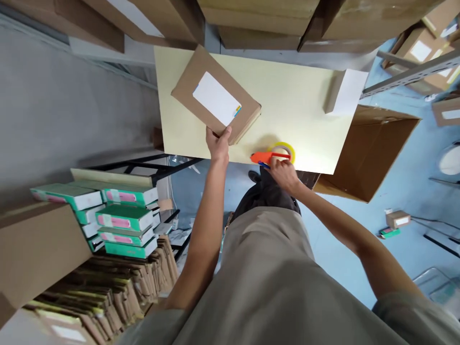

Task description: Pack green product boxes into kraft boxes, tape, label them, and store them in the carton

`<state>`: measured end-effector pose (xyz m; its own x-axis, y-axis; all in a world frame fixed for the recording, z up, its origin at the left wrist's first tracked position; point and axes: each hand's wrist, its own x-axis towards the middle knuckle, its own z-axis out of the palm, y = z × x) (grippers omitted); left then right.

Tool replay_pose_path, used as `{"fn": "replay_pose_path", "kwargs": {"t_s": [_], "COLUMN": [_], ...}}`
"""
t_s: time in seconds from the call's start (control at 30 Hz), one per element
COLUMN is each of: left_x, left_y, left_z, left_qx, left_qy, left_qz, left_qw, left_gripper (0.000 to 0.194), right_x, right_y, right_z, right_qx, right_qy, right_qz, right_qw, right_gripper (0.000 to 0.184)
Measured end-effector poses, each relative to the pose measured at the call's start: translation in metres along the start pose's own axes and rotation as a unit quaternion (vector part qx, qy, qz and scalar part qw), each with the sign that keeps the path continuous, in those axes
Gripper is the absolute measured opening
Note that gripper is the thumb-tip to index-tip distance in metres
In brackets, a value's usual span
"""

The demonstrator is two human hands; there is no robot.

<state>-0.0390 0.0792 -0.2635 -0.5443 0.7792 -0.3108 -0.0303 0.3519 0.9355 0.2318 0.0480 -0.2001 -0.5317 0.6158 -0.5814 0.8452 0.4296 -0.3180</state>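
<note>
A brown cardboard box [196,64] lies at a slant on the pale tabletop [302,86], with a white label [215,98] on its upper face. My left hand [218,146] grips the box at its near edge, thumb on top. My right hand [283,173] is closed around the handle of an orange tape dispenser [261,157] near the table's front edge. The dispenser carries a yellow-rimmed tape roll [292,152]. A thin blue part [264,165], perhaps a pen, shows beside my right fingers.
A white box [347,93] stands at the table's right end. Beside it is an open carton [377,143]. Large cartons [258,17] line the back. To the left are stacked green-and-white boxes [125,218] and a row of folded cardboard [118,292].
</note>
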Motion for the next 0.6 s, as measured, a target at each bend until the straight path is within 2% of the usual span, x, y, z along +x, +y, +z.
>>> {"fn": "replay_pose_path", "kwargs": {"t_s": [0.07,0.13,0.23,0.37,0.43,0.5,0.6], "left_x": [-0.002,-0.004,-0.005,-0.004,0.001,0.009,0.032], "left_y": [0.003,0.004,0.005,0.004,0.006,0.013,0.034], "left_z": [0.002,0.002,-0.003,-0.013,-0.022,-0.037,-0.069], "left_qx": [0.018,0.029,0.042,0.038,0.020,0.017,0.049], "left_qy": [-0.005,-0.012,-0.026,-0.044,-0.059,-0.088,-0.158], "left_qz": [0.007,0.007,0.003,-0.017,-0.039,-0.062,-0.086], "left_qw": [1.000,0.999,0.999,0.998,0.997,0.994,0.982], "left_gripper": [0.093,0.098,0.101,0.098,0.095,0.094,0.102], "right_x": [-0.022,-0.031,-0.006,0.071,0.104,0.123,0.128], "right_y": [0.035,0.068,0.098,0.104,0.102,0.099,0.087], "right_z": [-0.006,-0.018,-0.042,-0.068,-0.074,-0.077,-0.076], "right_qx": [0.002,-0.006,-0.025,-0.041,-0.054,-0.078,-0.129], "right_qy": [-0.006,0.024,0.093,0.159,0.164,0.148,0.099], "right_qz": [0.062,0.117,0.110,0.033,-0.006,-0.044,-0.111], "right_qw": [0.998,0.993,0.989,0.986,0.985,0.985,0.980], "right_gripper": [0.053,0.061,0.071,0.076,0.077,0.076,0.067]}}
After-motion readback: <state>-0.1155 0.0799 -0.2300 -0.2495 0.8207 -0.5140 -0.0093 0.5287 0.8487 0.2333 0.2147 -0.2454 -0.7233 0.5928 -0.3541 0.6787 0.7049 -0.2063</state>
